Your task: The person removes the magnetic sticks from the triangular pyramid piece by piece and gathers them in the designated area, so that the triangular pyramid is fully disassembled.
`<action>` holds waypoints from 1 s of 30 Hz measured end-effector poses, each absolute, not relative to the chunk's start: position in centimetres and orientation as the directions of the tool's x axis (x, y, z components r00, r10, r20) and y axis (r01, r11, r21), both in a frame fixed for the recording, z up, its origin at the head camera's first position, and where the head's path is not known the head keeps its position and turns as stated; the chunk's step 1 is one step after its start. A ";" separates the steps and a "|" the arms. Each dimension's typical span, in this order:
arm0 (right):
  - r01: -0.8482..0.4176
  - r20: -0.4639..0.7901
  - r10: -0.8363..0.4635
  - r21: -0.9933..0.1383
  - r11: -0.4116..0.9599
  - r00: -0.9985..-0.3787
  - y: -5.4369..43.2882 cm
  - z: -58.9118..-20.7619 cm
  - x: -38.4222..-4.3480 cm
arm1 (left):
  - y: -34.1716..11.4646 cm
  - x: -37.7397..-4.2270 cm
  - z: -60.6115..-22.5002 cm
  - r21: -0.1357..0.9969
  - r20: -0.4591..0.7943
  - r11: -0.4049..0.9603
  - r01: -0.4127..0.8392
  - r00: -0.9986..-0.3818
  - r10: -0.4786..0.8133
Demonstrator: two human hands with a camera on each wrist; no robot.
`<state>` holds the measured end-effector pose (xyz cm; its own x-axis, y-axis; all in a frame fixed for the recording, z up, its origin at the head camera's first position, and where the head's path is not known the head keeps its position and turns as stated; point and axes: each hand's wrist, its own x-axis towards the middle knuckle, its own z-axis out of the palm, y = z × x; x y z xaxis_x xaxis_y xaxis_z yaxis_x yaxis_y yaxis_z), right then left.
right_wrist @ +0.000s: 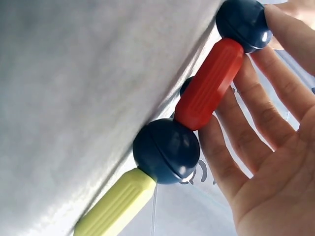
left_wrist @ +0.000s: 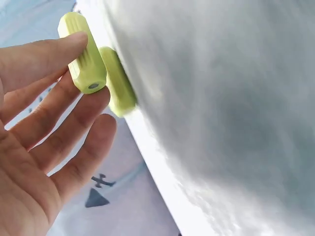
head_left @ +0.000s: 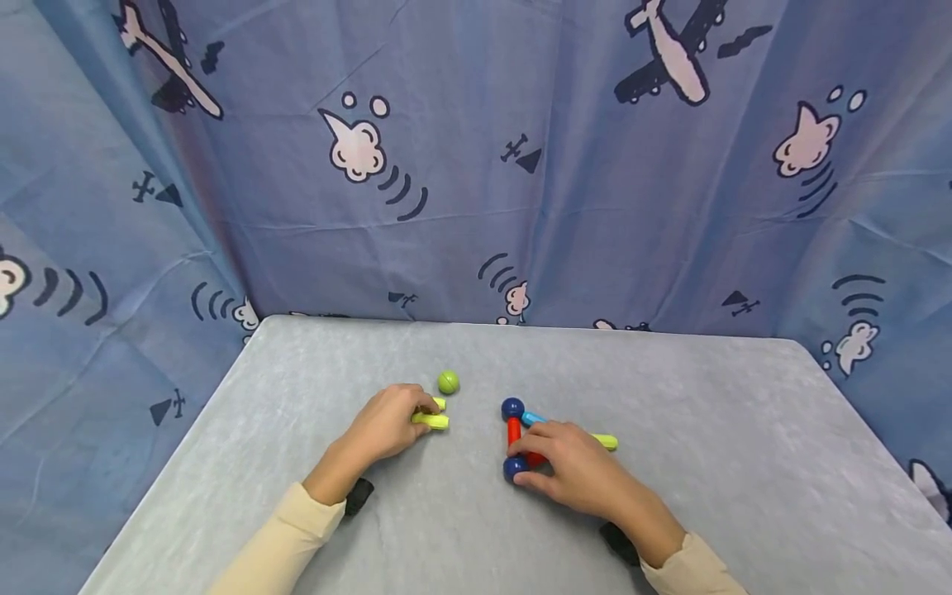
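My left hand (head_left: 394, 420) pinches a yellow-green ridged rod (left_wrist: 82, 54) between thumb and fingers; a small grey disc shows in the rod's end. Just beyond it lies a second yellow-green rod (left_wrist: 117, 82). With thumb and fingertips, my right hand (head_left: 573, 463) grips a dark blue ball (right_wrist: 243, 24) at one end of a joined piece. From that ball a red rod (right_wrist: 211, 83) runs to another blue ball (right_wrist: 166, 151), followed by a yellow-green rod (right_wrist: 115, 204). The head view shows a further blue ball (head_left: 512, 408) on a red rod (head_left: 514, 430). My hand hides part of the piece.
A light green ball (head_left: 448, 382) sits on the pale tabletop (head_left: 706, 413), past my left fingers. A light blue rod (head_left: 533, 419) slants from the far blue ball toward my right hand. Behind the table hangs a blue curtain (head_left: 461, 190) printed with planes.
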<state>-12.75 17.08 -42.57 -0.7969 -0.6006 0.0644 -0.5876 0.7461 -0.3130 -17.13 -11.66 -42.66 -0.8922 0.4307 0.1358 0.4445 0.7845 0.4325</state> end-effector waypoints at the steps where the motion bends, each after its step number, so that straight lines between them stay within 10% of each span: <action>1: -0.585 0.062 -0.599 -0.314 0.748 -0.799 17.1 -42.5 -12.7 | -11.8 -17.3 -42.7 0.434 0.138 0.787 0.439 -0.895 0.424; 30: -0.602 0.056 -0.619 -0.315 0.734 -0.784 17.2 -42.0 -13.0 | -13.3 -18.6 -43.3 0.462 0.107 0.824 0.327 -0.943 0.314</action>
<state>-12.96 17.18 -42.03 -0.7837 -0.6186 0.0555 -0.6018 0.7341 -0.3147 -18.57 -13.32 -43.27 -0.9433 0.3144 0.1066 0.3269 0.8243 0.4622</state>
